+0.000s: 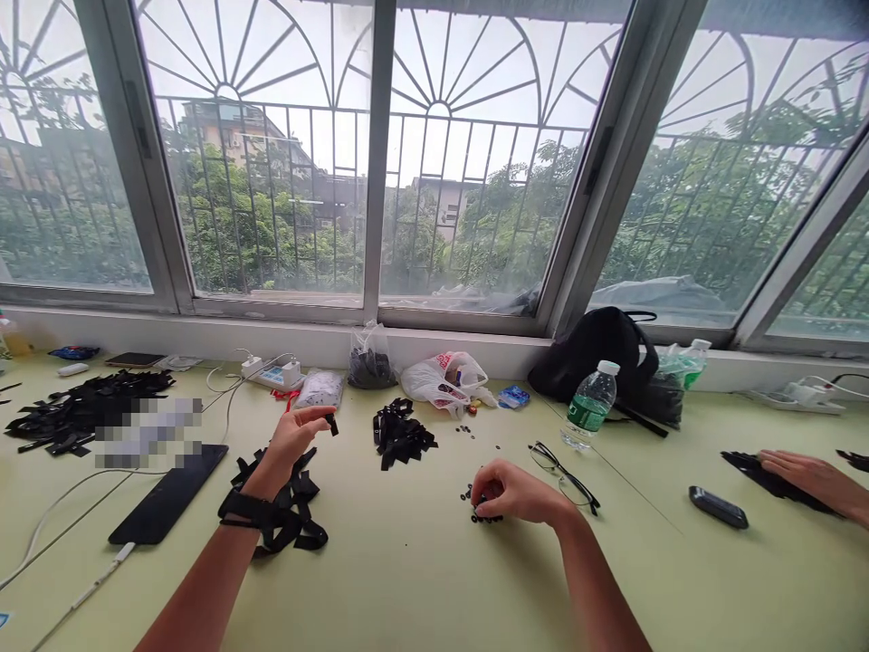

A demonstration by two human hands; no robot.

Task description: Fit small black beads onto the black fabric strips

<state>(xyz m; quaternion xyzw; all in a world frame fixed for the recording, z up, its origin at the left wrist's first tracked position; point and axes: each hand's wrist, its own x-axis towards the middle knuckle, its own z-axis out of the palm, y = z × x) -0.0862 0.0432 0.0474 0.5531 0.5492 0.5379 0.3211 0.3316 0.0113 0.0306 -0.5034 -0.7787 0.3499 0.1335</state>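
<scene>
My left hand (pixel 295 444) is raised over the table and pinches a short black strap (pixel 332 424) between thumb and fingertips. Below its wrist, which wears a black band, lies a heap of black straps (pixel 309 521). My right hand (pixel 512 492) rests low on the table, its fingers bent down into a small pile of black rings (pixel 479 518). Whether a ring is between those fingertips is hidden. Between and beyond my hands sits another pile of black strap pieces (pixel 400 435).
Eyeglasses (pixel 563 475) and a water bottle (pixel 592 407) stand right of my right hand. A black phone (pixel 169 493) with a cable lies at left. Plastic bags (pixel 444 378) and a black backpack (pixel 597 353) line the window. Another person's hand (pixel 807 475) is at far right.
</scene>
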